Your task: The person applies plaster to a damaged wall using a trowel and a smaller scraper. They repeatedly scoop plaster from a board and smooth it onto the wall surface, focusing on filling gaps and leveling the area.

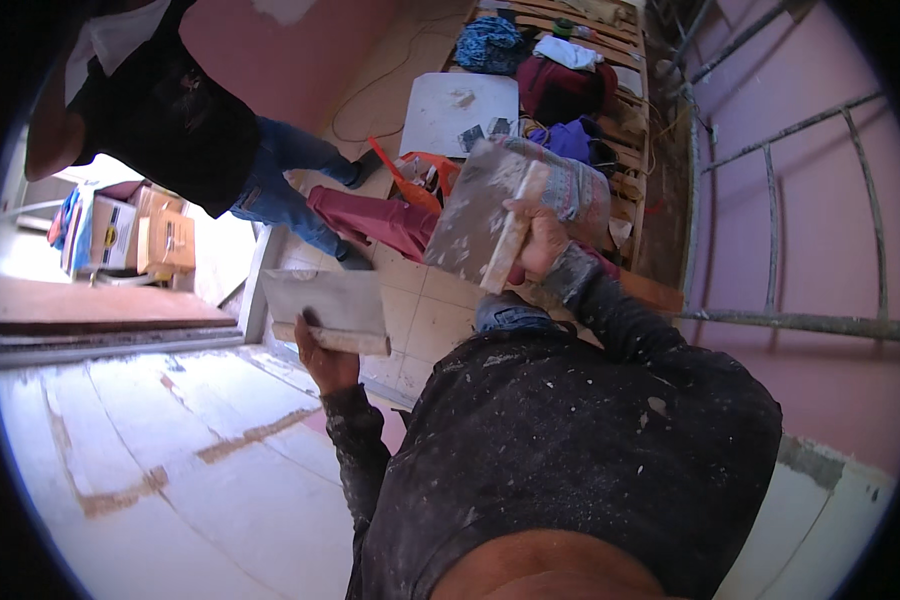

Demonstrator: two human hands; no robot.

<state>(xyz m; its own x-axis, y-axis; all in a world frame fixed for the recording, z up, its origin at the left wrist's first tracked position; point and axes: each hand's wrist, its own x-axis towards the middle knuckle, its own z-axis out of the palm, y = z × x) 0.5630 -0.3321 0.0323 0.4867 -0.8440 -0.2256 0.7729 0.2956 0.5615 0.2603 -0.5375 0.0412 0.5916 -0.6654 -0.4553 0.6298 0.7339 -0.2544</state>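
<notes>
In my left hand (327,365) is a wide putty knife, its grey blade (330,298) angled up and away from me and its pale handle strip under my fingers. My right hand (543,240) grips the wooden handle strip of a second, larger wide putty knife (475,205). White compound is smeared and spotted over that square blade. The two tools are held apart in front of my body, the right one higher in the view. Dark sleeves spotted with white cover both my forearms.
A co-worker in jeans (280,150) stands at upper left beside the doorway. Ahead, a white board (460,110), a dark red bag (560,90) and cloths lie by a slatted wooden pallet (635,130). Metal scaffold frames (770,230) line the right wall. Cardboard boxes (165,240) sit beyond the doorway.
</notes>
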